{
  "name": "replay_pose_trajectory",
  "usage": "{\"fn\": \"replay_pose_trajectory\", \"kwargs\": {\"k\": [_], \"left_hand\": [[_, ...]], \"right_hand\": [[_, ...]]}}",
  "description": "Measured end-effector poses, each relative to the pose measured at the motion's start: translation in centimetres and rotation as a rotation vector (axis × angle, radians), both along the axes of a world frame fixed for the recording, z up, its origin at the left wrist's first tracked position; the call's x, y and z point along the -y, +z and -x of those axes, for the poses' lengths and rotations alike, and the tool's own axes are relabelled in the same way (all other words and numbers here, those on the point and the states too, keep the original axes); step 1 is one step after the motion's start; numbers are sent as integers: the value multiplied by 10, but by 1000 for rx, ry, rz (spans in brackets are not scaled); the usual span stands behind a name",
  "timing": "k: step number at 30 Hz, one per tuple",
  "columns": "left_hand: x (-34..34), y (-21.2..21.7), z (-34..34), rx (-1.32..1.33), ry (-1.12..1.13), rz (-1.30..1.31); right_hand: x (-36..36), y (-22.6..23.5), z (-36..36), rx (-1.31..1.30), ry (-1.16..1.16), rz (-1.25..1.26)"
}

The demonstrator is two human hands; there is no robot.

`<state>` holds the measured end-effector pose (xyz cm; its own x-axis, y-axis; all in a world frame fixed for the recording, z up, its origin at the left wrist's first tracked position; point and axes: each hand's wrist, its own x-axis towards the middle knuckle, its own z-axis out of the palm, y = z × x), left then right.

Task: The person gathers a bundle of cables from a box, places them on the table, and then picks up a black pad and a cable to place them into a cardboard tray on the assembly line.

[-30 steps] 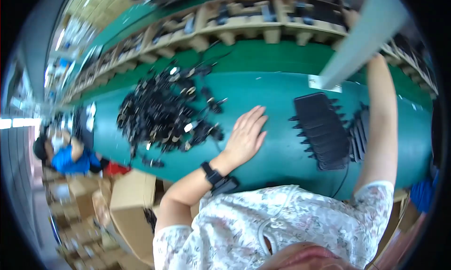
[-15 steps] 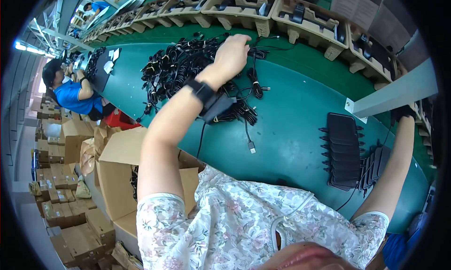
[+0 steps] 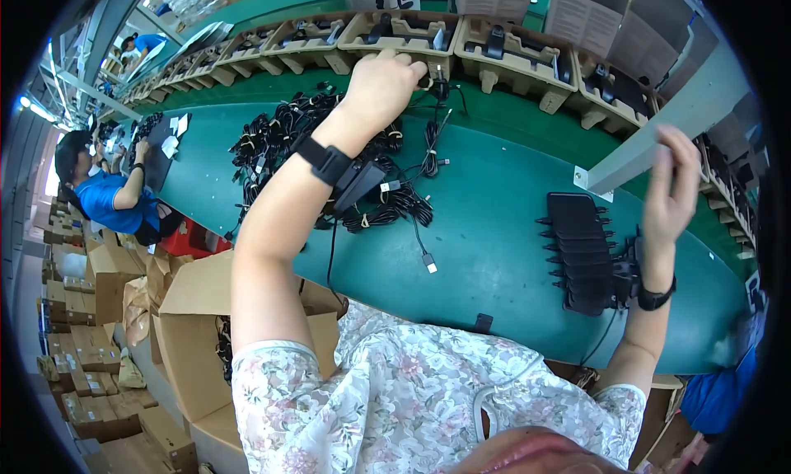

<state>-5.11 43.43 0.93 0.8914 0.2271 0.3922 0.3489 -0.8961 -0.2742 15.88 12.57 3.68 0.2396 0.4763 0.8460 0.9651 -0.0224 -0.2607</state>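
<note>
My left hand (image 3: 381, 88) is at the far edge of a heap of black cables (image 3: 284, 136), its fingers curled round a bundled black cable (image 3: 441, 86) that hangs beside the fingertips. Much of that grip is hidden behind the back of the hand. Closer to me, a tied cable bundle (image 3: 431, 148) and a loose USB plug (image 3: 429, 263) lie on the green table. My right hand (image 3: 672, 185) is raised by the grey post with its fingers stretched out and nothing in them. Below it, flat black devices (image 3: 577, 251) lie in an overlapping row.
A line of brown moulded trays (image 3: 395, 41) holding black parts runs along the far side. The grey metal post (image 3: 659, 132) slants over the table at right. An open cardboard box (image 3: 194, 334) stands at my left, near a co-worker in blue (image 3: 107, 190).
My right hand has come back from the trays at the right and is now raised with fingers extended. My left hand has curled round a cable. The whole view has shifted slightly.
</note>
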Motion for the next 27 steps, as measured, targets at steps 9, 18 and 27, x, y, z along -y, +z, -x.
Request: {"fn": "replay_pose_trajectory", "kwargs": {"k": [9,18,27], "left_hand": [[68,37,-1,252,-414,9],[124,-37,-6,380,-683,1992],[113,-46,2,377,-477,2079]], "right_hand": [[-133,-9,72,-331,658,440],[-144,5,63,-1427,1192,7],[-86,-32,96,100,311,252]]}}
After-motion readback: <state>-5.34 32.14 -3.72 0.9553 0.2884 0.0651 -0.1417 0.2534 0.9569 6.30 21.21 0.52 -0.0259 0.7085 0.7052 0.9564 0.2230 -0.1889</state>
